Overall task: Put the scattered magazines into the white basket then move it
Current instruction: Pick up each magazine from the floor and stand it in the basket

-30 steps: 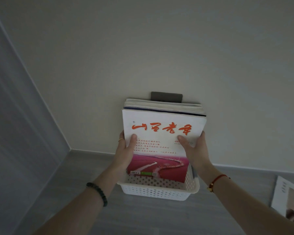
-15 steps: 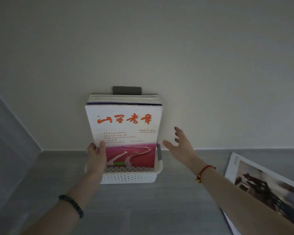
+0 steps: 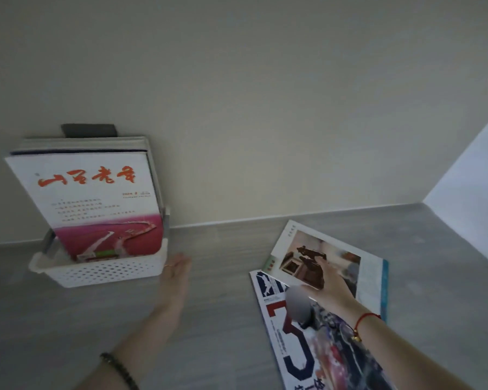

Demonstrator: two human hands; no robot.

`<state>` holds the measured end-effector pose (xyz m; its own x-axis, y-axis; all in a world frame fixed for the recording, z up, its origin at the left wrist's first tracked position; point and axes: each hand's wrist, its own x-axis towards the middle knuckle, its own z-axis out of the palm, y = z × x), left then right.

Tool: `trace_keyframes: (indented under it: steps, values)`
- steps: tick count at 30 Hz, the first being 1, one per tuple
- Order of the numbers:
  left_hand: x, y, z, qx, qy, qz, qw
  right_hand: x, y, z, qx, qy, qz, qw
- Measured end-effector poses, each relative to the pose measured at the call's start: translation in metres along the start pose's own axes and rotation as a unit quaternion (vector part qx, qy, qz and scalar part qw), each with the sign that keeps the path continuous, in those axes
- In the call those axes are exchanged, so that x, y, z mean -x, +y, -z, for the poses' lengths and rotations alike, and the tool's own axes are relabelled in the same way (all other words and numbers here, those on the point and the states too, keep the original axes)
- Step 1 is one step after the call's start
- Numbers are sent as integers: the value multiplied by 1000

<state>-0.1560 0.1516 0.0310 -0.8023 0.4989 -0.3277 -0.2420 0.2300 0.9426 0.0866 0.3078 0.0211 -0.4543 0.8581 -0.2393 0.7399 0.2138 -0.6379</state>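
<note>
We have let go of the red-titled magazine [image 3: 96, 198], which now stands in the white basket [image 3: 107, 273]. Our left hand [image 3: 176, 273] hangs relaxed just right of the basket. Farther right on the worktop [image 3: 223, 319], our right hand [image 3: 331, 285] lies flat-fingered on a photo-cover magazine [image 3: 307, 254] overlapping a blue-numbered magazine [image 3: 293, 356]. Two left to collect, and nothing blocks them.

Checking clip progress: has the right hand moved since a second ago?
Yes. The right hand left the white basket, going right, onto the photo-cover magazine.
</note>
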Motion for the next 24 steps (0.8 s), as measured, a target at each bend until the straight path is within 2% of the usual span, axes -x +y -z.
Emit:
trace_keyframes:
  steps: [4,6,9,11,14,18,20,24]
  values:
    - [38,-14,-63,13,-134,94,986,3,51,19,54,-30,12,998]
    - [53,-25,-86,21,-169,141,975,2,73,21,99,-44,35,993]
    - [70,-45,-111,63,-192,204,958,2,99,12,206,-50,51,976]
    - [79,-56,-123,75,-203,224,950,2,108,7,247,-25,65,966]
    - [90,-69,-134,91,-194,231,949,-1,109,6,302,-6,95,948]
    - [96,-75,-138,97,-176,224,954,-3,107,7,403,-24,152,902]
    - [97,-75,-137,104,-168,225,954,-4,105,12,388,-27,172,905]
    - [102,-71,-135,107,-161,223,956,-1,94,37,229,-6,156,961]
